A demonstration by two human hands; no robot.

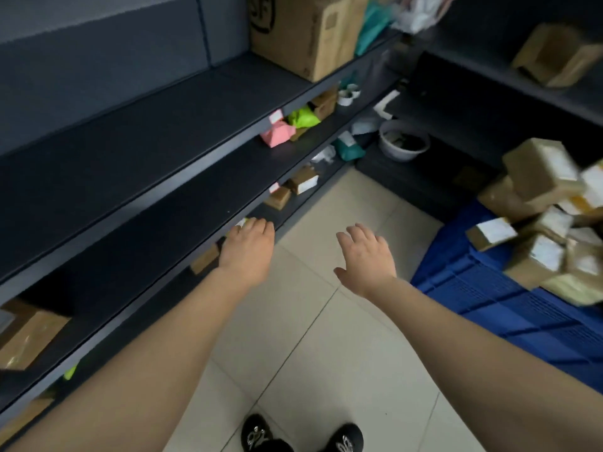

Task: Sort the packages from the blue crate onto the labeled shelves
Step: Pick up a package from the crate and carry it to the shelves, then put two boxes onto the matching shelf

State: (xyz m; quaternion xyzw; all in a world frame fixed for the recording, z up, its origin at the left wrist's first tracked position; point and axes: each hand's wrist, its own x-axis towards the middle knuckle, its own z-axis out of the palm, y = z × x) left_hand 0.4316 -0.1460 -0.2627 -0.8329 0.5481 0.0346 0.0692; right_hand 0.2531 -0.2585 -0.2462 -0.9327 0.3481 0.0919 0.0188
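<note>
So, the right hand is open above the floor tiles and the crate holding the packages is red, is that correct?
Not quite: the head view shows the crate of packages is blue, not red. The right hand is indeed open above the floor tiles.

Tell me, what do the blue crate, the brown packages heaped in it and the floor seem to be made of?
Blue crate: likely moulded plastic, matte; even blue colour and a ribbed grid wall.
Brown packages: cardboard, probably taped; flat tan faces, sharp corners, white labels, some gloss.
Floor: probably glazed ceramic tile; pale squares, thin dark joints, soft sheen.
</note>
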